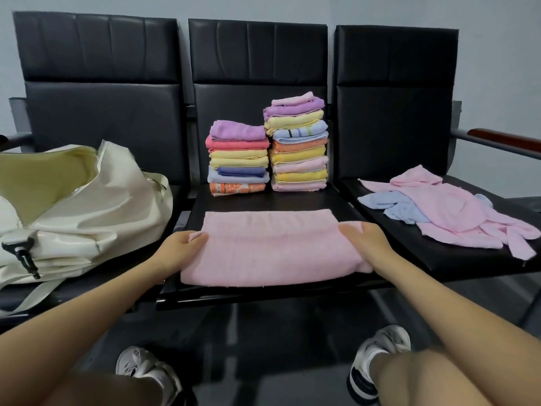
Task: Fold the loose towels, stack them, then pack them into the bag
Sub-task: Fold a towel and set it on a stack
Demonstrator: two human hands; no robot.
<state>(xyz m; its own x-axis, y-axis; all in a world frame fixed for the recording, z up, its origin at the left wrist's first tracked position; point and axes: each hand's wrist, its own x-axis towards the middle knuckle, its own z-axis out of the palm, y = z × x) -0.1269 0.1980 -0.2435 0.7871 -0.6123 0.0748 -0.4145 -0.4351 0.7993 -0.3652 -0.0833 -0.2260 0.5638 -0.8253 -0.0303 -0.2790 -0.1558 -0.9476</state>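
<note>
**Folding the pink towel on the middle seat**

The left hand and right hand pinch opposite ends of the soft pink terry towel, fingers curled over its folded edge. Beyond the fingers stand two stacks of folded towels. Judged best: keep both edges level, then smooth the crease flat.

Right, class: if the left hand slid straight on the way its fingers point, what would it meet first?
The left hand points rightward across the pink towel it grips, so it would probably meet the right hand at the opposite end first, though depth is hard to judge.
</note>
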